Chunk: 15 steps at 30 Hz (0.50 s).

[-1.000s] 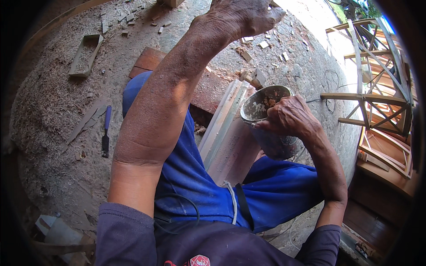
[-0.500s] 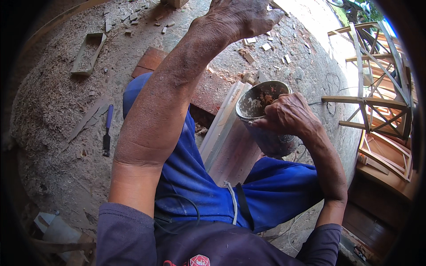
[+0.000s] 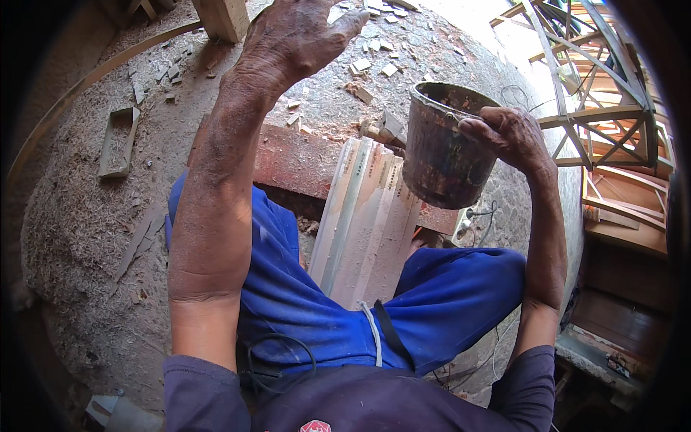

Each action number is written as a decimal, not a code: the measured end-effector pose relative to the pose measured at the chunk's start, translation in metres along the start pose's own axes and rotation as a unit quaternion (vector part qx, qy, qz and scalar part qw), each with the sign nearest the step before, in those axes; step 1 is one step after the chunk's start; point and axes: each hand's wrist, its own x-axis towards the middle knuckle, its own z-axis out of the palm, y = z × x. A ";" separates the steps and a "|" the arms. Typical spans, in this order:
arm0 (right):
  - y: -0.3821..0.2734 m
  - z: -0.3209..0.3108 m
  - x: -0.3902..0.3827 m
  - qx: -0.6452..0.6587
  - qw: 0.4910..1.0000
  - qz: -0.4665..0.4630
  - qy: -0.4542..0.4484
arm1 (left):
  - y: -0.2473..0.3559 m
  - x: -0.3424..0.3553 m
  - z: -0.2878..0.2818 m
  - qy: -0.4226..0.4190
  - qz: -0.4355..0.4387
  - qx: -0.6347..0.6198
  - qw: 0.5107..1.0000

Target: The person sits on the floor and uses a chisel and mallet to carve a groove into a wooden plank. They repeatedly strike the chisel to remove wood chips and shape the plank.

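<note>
My right hand grips the rim of a dark, stained bucket, thumb on the outside. The bucket hangs slightly tilted, mouth up, above the right side of the pale wooden pieces lying lengthwise between my legs; its bottom is hidden inside. My left hand is stretched far forward at the upper edge, thumb held out, nothing visible in it; most of its fingers are cut off by the picture's edge. A reddish-brown board lies crosswise on the ground beneath the far part of the pale pieces.
Small wood offcuts lie scattered ahead. A shallow open box rests among shavings on the left. A wooden post stands at the upper left. Wooden frames are stacked along the right. A socket block with a cable lies near the bucket.
My right hand has raised the bucket and turned it, so its outer side now shows more than its inside. My left hand has shifted left in the picture. The view has turned somewhat.
</note>
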 end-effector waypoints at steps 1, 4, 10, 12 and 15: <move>0.015 0.002 0.001 0.011 1.000 0.027 0.006 | 0.006 0.001 -0.003 -0.012 -0.012 0.012 1.000; 0.046 0.008 0.005 0.052 0.991 0.108 0.058 | -0.001 0.009 0.003 -0.050 -0.020 -0.021 0.998; 0.099 0.054 0.014 0.208 0.946 0.239 0.067 | -0.003 0.009 0.015 -0.048 0.014 -0.006 0.999; 0.107 0.063 0.015 0.265 0.928 0.258 0.053 | 0.003 0.010 0.011 -0.043 0.013 -0.011 0.999; 0.119 0.096 0.022 0.286 0.920 0.242 0.113 | 0.013 0.008 0.005 -0.048 0.002 -0.032 0.998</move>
